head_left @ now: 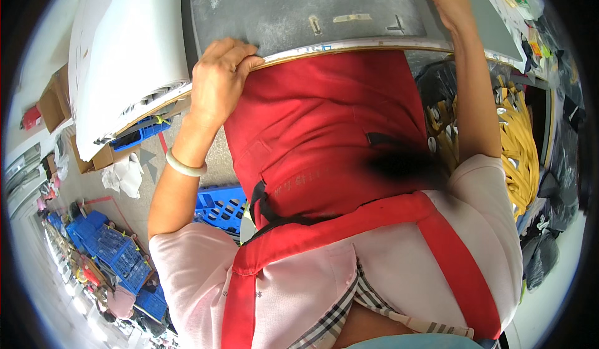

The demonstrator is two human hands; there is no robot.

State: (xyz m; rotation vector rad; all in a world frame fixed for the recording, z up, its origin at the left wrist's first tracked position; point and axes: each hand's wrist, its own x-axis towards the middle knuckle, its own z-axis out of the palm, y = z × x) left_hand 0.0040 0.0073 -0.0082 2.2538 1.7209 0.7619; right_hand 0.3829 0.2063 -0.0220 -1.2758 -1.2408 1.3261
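My left hand (221,77) rests at the table's near edge (349,44), beside the lower left of a dark grey sheet (268,12). Its fingers are curled and pressed together; whatever they pinch is hidden. Farther off, at the sheet's right side, my right hand (444,0) has its fingers bent together near the top of the view. A small whitish bit shows at those fingertips, too little to name. The grey sheet lies flat, with pale smudges and some tape strips (351,18) near its front edge.
A large white roll of sheet material (131,37) lies at the table's left. Yellow straps (519,143) hang in a bundle at right. Blue crates (115,249) and a cardboard box (55,99) stand to the left. A blue basket (221,208) is beside me.
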